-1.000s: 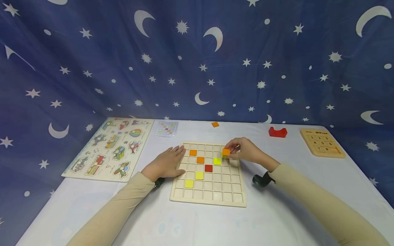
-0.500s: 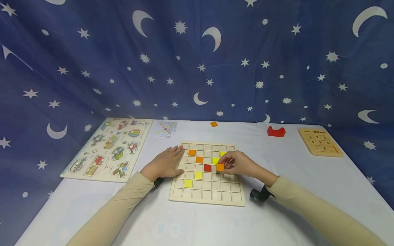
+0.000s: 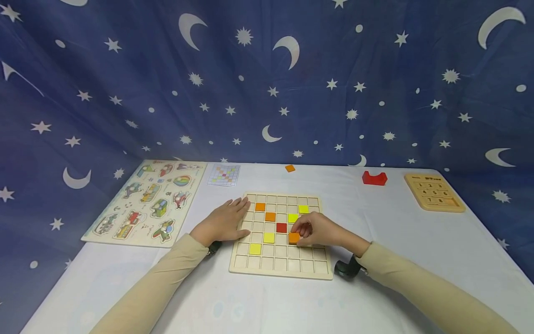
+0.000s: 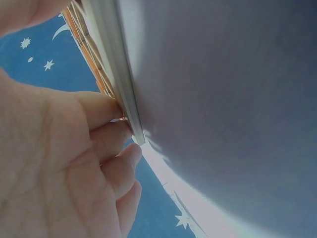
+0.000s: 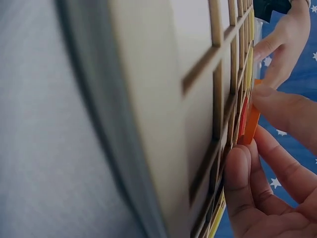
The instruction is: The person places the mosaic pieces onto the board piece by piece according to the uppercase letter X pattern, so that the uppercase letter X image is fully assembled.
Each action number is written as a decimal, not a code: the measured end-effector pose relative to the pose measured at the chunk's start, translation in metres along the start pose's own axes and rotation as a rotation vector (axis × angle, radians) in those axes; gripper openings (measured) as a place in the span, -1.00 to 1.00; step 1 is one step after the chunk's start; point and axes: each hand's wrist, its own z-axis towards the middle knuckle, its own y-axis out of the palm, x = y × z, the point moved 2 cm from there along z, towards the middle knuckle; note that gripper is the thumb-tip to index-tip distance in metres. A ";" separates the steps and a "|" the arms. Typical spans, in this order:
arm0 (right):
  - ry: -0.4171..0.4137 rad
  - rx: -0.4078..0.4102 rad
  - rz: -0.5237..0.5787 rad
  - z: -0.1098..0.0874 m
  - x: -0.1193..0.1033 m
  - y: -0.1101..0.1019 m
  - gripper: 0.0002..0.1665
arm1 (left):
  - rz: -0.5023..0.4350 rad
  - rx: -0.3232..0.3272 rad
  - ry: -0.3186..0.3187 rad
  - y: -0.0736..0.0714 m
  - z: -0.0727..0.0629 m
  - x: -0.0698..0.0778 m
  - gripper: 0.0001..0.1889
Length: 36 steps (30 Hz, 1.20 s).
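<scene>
A wooden grid board [image 3: 294, 266] lies on the table in the head view. Between thumb and fingers my right hand [image 3: 319, 229] pinches an orange square tile [image 3: 294, 238], low over the grid, diagonally below the red tile [image 3: 281, 228]. The right wrist view shows that orange tile [image 5: 253, 124] edge-on between the fingertips. My left hand [image 3: 223, 222] rests with extended fingers along the board's left edge; in the left wrist view its fingertips touch the board's side [image 4: 116, 64]. Two orange tiles [image 3: 270, 216] and several yellow tiles [image 3: 269, 238] sit in cells along two diagonals.
Behind the board lie a printed pattern card [image 3: 224, 175] and a loose orange tile [image 3: 289, 168]. A picture puzzle board [image 3: 143, 199] is at the left. On the right stand a red notched block [image 3: 374, 178] and a wooden number board [image 3: 435, 192]. A starry cloth [image 3: 233, 93] hangs behind.
My right hand has carried the orange tile from the grid's upper right corner area toward me and slightly left, uncovering a yellow tile there. The left hand stays in place.
</scene>
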 end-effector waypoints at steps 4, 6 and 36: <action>0.010 -0.010 -0.022 0.001 0.002 0.002 -0.76 | 0.001 -0.004 -0.003 0.000 0.000 0.000 -0.15; 0.045 -0.012 -0.026 0.002 0.003 0.003 -0.76 | 0.004 -0.006 -0.003 0.000 0.000 0.001 -0.15; 0.111 -0.061 -0.072 0.003 -0.001 0.001 -0.67 | -0.015 -0.003 -0.005 0.000 0.000 0.000 -0.15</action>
